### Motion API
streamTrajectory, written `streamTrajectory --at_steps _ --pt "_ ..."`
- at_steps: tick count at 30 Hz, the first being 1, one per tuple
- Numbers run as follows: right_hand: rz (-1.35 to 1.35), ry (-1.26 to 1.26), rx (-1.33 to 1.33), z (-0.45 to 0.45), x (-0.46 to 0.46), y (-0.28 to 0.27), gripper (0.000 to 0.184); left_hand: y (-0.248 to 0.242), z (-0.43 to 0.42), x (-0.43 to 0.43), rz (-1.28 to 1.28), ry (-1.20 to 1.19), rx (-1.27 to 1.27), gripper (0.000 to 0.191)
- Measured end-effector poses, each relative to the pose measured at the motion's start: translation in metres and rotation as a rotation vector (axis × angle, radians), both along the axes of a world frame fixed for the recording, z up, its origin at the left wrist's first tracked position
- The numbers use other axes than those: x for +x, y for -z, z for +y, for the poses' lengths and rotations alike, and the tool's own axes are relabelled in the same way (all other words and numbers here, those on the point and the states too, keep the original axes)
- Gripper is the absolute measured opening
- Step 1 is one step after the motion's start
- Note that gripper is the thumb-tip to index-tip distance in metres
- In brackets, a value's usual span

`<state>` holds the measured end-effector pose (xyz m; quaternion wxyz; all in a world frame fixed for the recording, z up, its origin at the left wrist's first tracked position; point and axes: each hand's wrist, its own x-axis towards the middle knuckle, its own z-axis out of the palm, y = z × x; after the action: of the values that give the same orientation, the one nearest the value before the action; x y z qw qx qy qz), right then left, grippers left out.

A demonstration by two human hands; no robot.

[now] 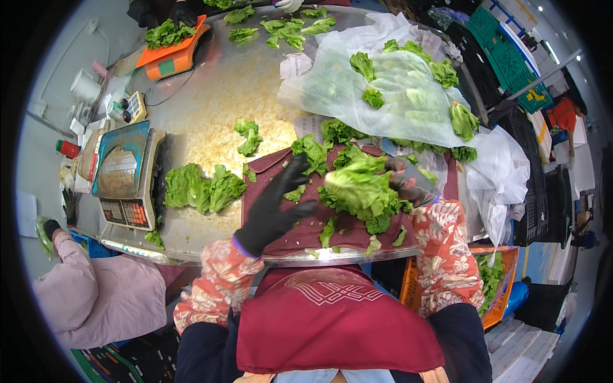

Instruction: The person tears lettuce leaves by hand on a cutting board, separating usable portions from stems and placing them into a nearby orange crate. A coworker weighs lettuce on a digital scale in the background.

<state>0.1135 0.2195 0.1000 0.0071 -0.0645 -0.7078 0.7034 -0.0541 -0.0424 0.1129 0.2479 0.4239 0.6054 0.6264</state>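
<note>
My left hand (pixel 273 208), in a black glove, is spread above a maroon cloth (pixel 282 234) with nothing in its grasp. My right hand (pixel 414 182), in a dark glove with reddish patches, grips a head of green lettuce (pixel 359 184) from its right side. The lettuce's pale stem end points left, towards my left hand. Part of the right hand is blurred or hidden by leaves. Torn lettuce leaves (pixel 328 232) lie on the cloth below. Left of my left hand, lettuce heads (pixel 203 187) rest together on the metal table (pixel 210 110).
A weighing scale (pixel 127 167) stands at left; an orange scale (pixel 170 60) bearing lettuce is farther back, by a person's gloved hands (pixel 184 13). Translucent plastic sheeting (pixel 330 95) covers lettuce at back right. An orange crate (pixel 510 282) is below right. Another person's sleeve (pixel 79 268) is at lower left.
</note>
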Motion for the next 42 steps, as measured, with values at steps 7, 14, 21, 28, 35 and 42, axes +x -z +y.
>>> streamTrajectory --at_steps 7,14,21,28,35,42 --pt "-0.182 0.311 -0.626 -0.038 0.009 0.047 0.05 0.036 -0.003 0.008 -0.714 0.089 -0.336 0.052" --pt "-0.147 0.296 -0.596 -0.097 0.031 0.066 0.072 0.059 -0.002 0.021 -0.535 -0.1 -0.238 0.042" --pt "-0.028 0.33 -0.593 -0.106 0.007 0.036 0.04 0.068 -0.005 0.014 -0.939 0.307 -0.145 0.054" --pt "-0.012 0.457 0.243 -0.108 -0.005 0.033 0.035 0.056 -0.004 0.017 -1.625 0.454 0.053 0.05" --pt "-0.016 0.367 1.075 -0.142 0.005 0.006 0.015 0.08 -0.007 0.026 -1.566 0.262 0.213 0.043" --pt "-0.224 0.334 1.068 -0.147 0.022 0.031 0.018 0.072 -0.003 0.041 -1.333 0.274 0.19 0.042"
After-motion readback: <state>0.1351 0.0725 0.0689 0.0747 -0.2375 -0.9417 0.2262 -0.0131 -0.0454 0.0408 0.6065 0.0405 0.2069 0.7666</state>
